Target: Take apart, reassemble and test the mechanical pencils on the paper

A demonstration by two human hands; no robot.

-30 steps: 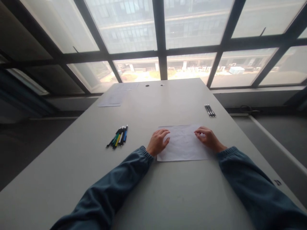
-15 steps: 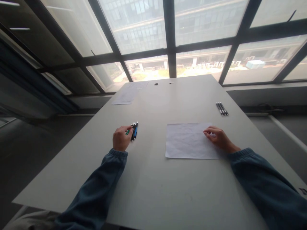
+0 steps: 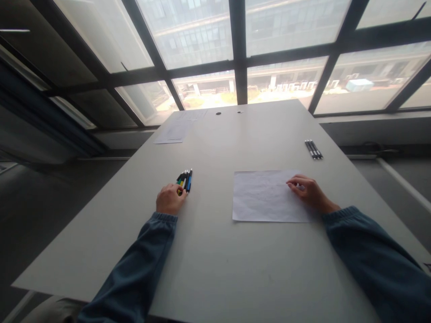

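Observation:
My left hand (image 3: 170,199) lies on the grey table (image 3: 215,260), fingers curled over the near ends of a bundle of coloured pens (image 3: 185,179). Blue, yellow, green and black barrels stick out past the fingertips. Whether the fingers grip a pen or only touch the bundle is hidden. My right hand (image 3: 308,191) rests with loosely bent fingers on the right edge of a white sheet of paper (image 3: 266,196), which lies flat in front of me. Both arms wear dark blue sleeves.
Three black pens (image 3: 313,149) lie side by side near the table's right edge. Another sheet of paper (image 3: 175,131) sits at the far left corner. Two small round holes (image 3: 218,113) mark the far end. Large windows stand beyond the table.
My left hand left the paper's left edge and moved left to the coloured pens, where it has settled over their near ends. The right hand stayed on the paper.

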